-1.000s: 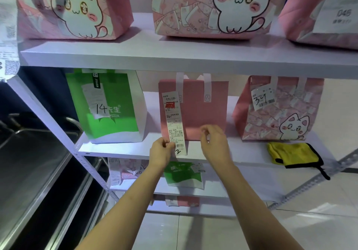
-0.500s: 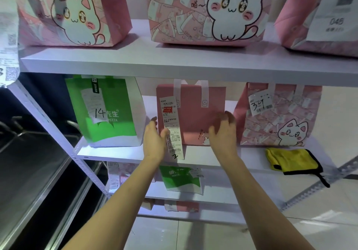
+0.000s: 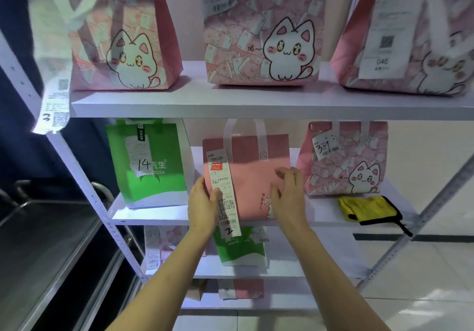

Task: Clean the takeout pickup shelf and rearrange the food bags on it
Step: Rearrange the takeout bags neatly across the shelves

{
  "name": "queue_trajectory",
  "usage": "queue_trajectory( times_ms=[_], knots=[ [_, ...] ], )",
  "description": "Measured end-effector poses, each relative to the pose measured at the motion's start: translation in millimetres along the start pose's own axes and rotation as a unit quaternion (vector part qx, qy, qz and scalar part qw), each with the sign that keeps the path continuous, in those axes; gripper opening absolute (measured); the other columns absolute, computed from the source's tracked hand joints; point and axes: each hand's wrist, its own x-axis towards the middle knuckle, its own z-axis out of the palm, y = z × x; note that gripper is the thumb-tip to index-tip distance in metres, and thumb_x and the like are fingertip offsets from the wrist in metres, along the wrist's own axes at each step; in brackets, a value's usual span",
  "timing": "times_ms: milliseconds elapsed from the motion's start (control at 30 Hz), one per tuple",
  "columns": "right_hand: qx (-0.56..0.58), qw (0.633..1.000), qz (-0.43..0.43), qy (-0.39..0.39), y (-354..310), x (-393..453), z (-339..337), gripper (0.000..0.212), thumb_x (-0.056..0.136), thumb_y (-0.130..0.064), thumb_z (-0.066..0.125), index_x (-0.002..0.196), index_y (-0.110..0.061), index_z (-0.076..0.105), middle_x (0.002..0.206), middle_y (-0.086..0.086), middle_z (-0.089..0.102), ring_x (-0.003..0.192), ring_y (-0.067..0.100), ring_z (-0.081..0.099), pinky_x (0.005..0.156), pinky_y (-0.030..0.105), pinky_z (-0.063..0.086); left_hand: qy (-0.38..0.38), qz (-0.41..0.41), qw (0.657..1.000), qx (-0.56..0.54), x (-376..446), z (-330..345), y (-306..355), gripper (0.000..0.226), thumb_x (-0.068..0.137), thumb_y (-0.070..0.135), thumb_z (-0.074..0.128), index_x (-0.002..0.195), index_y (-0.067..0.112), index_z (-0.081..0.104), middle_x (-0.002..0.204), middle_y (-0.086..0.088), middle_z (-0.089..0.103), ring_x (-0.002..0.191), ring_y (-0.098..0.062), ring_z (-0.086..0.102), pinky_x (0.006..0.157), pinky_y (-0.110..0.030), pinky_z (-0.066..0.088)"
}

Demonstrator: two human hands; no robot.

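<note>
So I've got both hands on the plain pink fabric bag with white handles (image 3: 252, 177), standing upright mid-shelf on the white metal shelf (image 3: 154, 215), between the green-and-white pizza bag marked 14 (image 3: 151, 166) and the pink cat-print bag (image 3: 351, 161). My left hand (image 3: 202, 206) has straight fingers against the bag's left edge, thumb on its long white receipt (image 3: 224, 192). My right hand (image 3: 288, 197) touches the front, fingers loosely curled. A yellow microfibre cloth (image 3: 366, 209) lies to the right.
</note>
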Motion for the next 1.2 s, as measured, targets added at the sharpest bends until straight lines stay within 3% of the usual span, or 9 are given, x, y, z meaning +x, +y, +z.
queue_trajectory(
  times_ms=[67, 200, 400, 567, 667, 733, 867, 1000, 1200],
  knots=[
    [0.002, 1.0, 0.004, 0.004, -14, -20, -6, 0.032, 0.101, -0.006, 0.058, 0.132, -0.013, 0.055, 0.141, 0.002, 0.04, 0.115, 0.009, 0.051, 0.093, -0.003, 0.035, -0.008, 0.007, 1.0, -0.004, -15, -16, 0, 0.024, 0.099, 0.019, 0.06, 0.123, 0.024, 0.057, 0.119, 0.002, 0.067, 0.102, -0.018, 0.065, 0.09, -0.047, 0.058],
    [-0.01, 1.0, -0.005, 0.018, -42, -61, -15, 0.03, 0.101, -0.01, 0.057, 0.131, -0.015, 0.055, 0.139, 0.001, 0.04, 0.119, 0.013, 0.052, 0.107, 0.026, 0.044, -0.009, 0.018, 1.0, 0.002, -44, -54, -1, 0.029, 0.098, 0.025, 0.061, 0.127, 0.024, 0.057, 0.119, 0.006, 0.066, 0.105, -0.016, 0.064, 0.091, -0.049, 0.057],
    [0.001, 0.997, -0.015, 0.071, -95, -115, -40, 0.028, 0.1, -0.004, 0.058, 0.127, -0.012, 0.058, 0.124, -0.004, 0.043, 0.105, -0.011, 0.046, 0.093, -0.001, 0.033, -0.003, 0.044, 0.998, -0.042, -87, -116, 15, 0.026, 0.099, 0.022, 0.062, 0.124, 0.027, 0.058, 0.118, 0.008, 0.066, 0.106, -0.014, 0.063, 0.094, -0.046, 0.056],
    [-0.009, 0.99, -0.041, 0.137, -135, -132, -71, 0.031, 0.099, -0.001, 0.06, 0.13, -0.008, 0.059, 0.122, 0.0, 0.045, 0.101, -0.002, 0.042, 0.093, 0.005, 0.036, -0.003, 0.096, 0.993, -0.061, -108, -148, 46, 0.026, 0.099, 0.026, 0.062, 0.123, 0.035, 0.056, 0.117, 0.012, 0.066, 0.107, -0.012, 0.062, 0.093, -0.045, 0.055],
    [-0.012, 0.981, -0.062, 0.182, -154, -131, -92, 0.042, 0.098, -0.001, 0.063, 0.139, -0.009, 0.057, 0.122, -0.001, 0.042, 0.102, -0.002, 0.04, 0.091, -0.004, 0.03, -0.006, 0.135, 0.988, -0.075, -114, -160, 70, 0.023, 0.101, 0.028, 0.061, 0.121, 0.037, 0.056, 0.116, 0.016, 0.066, 0.106, -0.008, 0.063, 0.091, -0.042, 0.056],
    [-0.019, 0.976, -0.068, 0.204, -162, -126, -106, 0.046, 0.098, -0.002, 0.065, 0.142, -0.011, 0.057, 0.123, -0.003, 0.04, 0.106, -0.001, 0.04, 0.095, 0.001, 0.033, -0.006, 0.165, 0.984, -0.07, -115, -164, 85, 0.024, 0.102, 0.029, 0.058, 0.125, 0.033, 0.058, 0.116, 0.016, 0.066, 0.105, -0.005, 0.063, 0.089, -0.039, 0.058],
    [-0.029, 0.967, -0.09, 0.235, -168, -110, -127, 0.048, 0.096, -0.001, 0.066, 0.142, -0.01, 0.059, 0.122, -0.003, 0.042, 0.111, 0.01, 0.046, 0.099, 0.03, 0.043, -0.005, 0.186, 0.98, -0.072, -112, -165, 109, 0.027, 0.101, 0.031, 0.057, 0.128, 0.034, 0.058, 0.114, 0.017, 0.065, 0.101, -0.006, 0.065, 0.081, -0.042, 0.061],
    [0.002, 0.965, -0.093, 0.247, -171, -93, -146, 0.039, 0.102, -0.003, 0.058, 0.14, -0.01, 0.062, 0.118, -0.001, 0.05, 0.102, 0.003, 0.047, 0.093, 0.03, 0.046, -0.014, 0.184, 0.979, -0.082, -109, -158, 130, 0.026, 0.099, 0.035, 0.056, 0.122, 0.046, 0.054, 0.111, 0.02, 0.066, 0.098, -0.008, 0.068, 0.068, -0.046, 0.063],
    [0.081, 0.959, -0.062, 0.264, -174, -62, -176, 0.03, 0.106, -0.011, 0.053, 0.129, -0.02, 0.07, 0.102, -0.007, 0.061, 0.096, 0.002, 0.058, 0.088, 0.033, 0.053, 0.005, 0.175, 0.981, -0.085, -98, -139, 169, 0.025, 0.101, 0.026, 0.06, 0.124, 0.036, 0.06, 0.113, 0.017, 0.068, 0.1, -0.001, 0.065, 0.081, -0.038, 0.06]
  ],
)
